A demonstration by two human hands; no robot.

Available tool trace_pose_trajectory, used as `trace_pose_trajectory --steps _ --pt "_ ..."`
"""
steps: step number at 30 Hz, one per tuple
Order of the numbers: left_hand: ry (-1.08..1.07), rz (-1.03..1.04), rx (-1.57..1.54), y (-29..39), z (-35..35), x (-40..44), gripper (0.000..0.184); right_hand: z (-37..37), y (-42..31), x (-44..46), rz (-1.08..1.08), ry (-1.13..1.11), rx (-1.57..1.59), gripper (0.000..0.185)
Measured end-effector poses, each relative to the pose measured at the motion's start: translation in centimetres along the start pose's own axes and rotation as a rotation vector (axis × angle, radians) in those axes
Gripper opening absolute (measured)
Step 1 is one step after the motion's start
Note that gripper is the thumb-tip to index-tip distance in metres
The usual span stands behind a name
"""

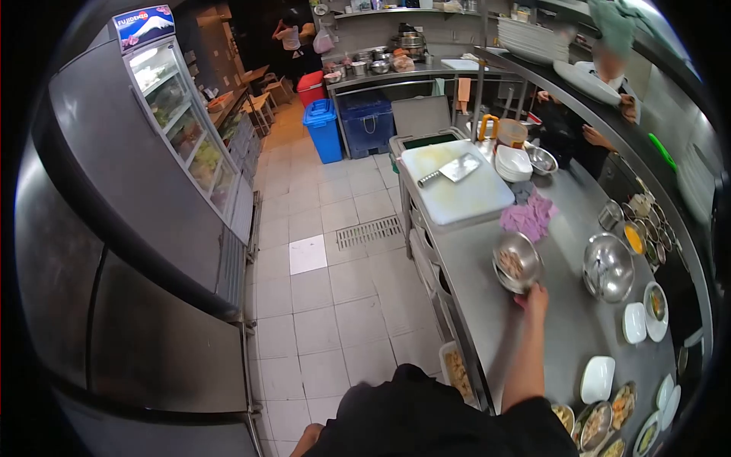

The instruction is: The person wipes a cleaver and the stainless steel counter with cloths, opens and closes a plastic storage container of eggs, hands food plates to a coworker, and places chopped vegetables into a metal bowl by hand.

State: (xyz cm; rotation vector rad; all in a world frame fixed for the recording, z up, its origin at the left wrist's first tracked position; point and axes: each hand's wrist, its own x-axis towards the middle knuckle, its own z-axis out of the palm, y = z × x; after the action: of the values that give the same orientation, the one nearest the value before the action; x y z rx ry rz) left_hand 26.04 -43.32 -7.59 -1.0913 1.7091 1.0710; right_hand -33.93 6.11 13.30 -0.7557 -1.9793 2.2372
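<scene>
My right hand (534, 298) grips the rim of a steel bowl (531, 255) at its near right side. Pale pinkish pieces (511, 264), perhaps meat, lie in the bowl. A second metal rim shows just under it. The bowl is over the steel counter (563, 335); whether it touches the counter I cannot tell. Beyond it lies a crumpled purple cloth (529, 218). To its right stands a larger steel bowl (608, 268) with a utensil inside. Of my left arm only a patch of skin (308, 440) shows at the bottom edge; the fingers are hidden.
A cleaver (451, 170) lies on a white cutting board (426, 190). White dishes (597, 380) and several bowls of food line the near right. Across the counter a person's hand (598, 138) shows below a shelf of plates (533, 39). A fridge (183, 129) stands left, bins (323, 131) ahead.
</scene>
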Motion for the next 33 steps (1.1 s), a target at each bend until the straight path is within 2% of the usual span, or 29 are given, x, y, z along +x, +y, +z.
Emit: trace_pose_trajectory --steps 6,8,9,10,11,12,13,14,16,17,19,20,23,25,27,29,31,33 --pt "-0.090 0.172 -0.038 9.9 -8.5 9.1 0.040 -9.6 1.2 -6.0 0.042 0.130 0.036 0.030" --pt "-0.171 0.230 -0.074 12.8 -13.7 13.9 0.039 -13.1 1.8 -8.7 -0.026 0.216 -0.043 0.030" --pt "-0.230 0.254 -0.130 14.7 -16.6 16.6 0.039 -16.0 3.8 -8.5 -0.199 0.158 -0.208 0.031" --pt "-0.266 0.263 -0.150 16.9 -19.3 18.8 0.039 -17.0 4.1 -9.0 -0.172 0.176 -0.204 0.032" --pt "-0.223 0.369 0.094 19.7 -22.5 20.7 0.041 -17.8 4.1 -9.8 -0.146 0.195 -0.199 0.033" --pt "-0.154 0.362 0.133 22.6 -25.3 21.8 0.041 -16.1 1.9 -11.3 0.056 0.289 -0.001 0.033" --pt "-0.086 0.351 0.171 25.7 -28.1 22.5 0.041 -14.8 0.3 -12.9 0.027 0.452 -0.148 0.033" --pt "0.010 0.208 0.014 29.0 -30.5 21.5 0.039 -13.5 -1.3 -14.5 0.012 0.602 -0.306 0.032" --pt "0.073 0.302 0.060 33.8 -36.3 23.1 0.035 -9.4 -4.8 -17.2 -0.165 0.863 -0.576 0.030" --pt "0.107 0.344 0.053 36.6 -38.4 23.1 0.034 -6.3 -6.5 -18.4 -0.282 0.914 -0.509 0.029" --pt "0.166 0.420 0.065 42.0 -41.9 22.0 0.032 -0.4 -8.4 -18.6 -0.392 0.835 -0.334 0.028" --pt "0.189 0.455 0.087 44.6 -43.0 21.6 0.032 2.0 -8.4 -17.6 -0.430 0.769 -0.364 0.029" --pt "0.202 0.592 0.034 51.7 -43.9 20.1 0.033 12.0 -10.2 -13.4 -0.328 0.521 -0.413 0.035" --pt "0.158 0.631 0.030 55.2 -43.3 19.9 0.034 15.5 -10.0 -8.1 -0.442 0.416 -0.658 0.037" --pt "0.102 0.676 0.045 57.7 -42.0 19.5 0.034 19.7 -12.0 -3.1 -0.439 0.367 -0.675 0.042" --pt "0.040 0.667 0.066 58.6 -40.9 20.5 0.035 21.8 -12.5 3.6 -0.624 0.384 -0.721 0.047" --pt "-0.026 0.640 0.129 59.3 -40.5 20.3 0.035 23.3 -13.4 10.5 -0.707 0.428 -0.810 0.048" --pt "-0.020 0.627 0.142 59.1 -41.5 20.6 0.036 23.8 -13.9 18.3 -0.662 0.433 -0.899 0.048"
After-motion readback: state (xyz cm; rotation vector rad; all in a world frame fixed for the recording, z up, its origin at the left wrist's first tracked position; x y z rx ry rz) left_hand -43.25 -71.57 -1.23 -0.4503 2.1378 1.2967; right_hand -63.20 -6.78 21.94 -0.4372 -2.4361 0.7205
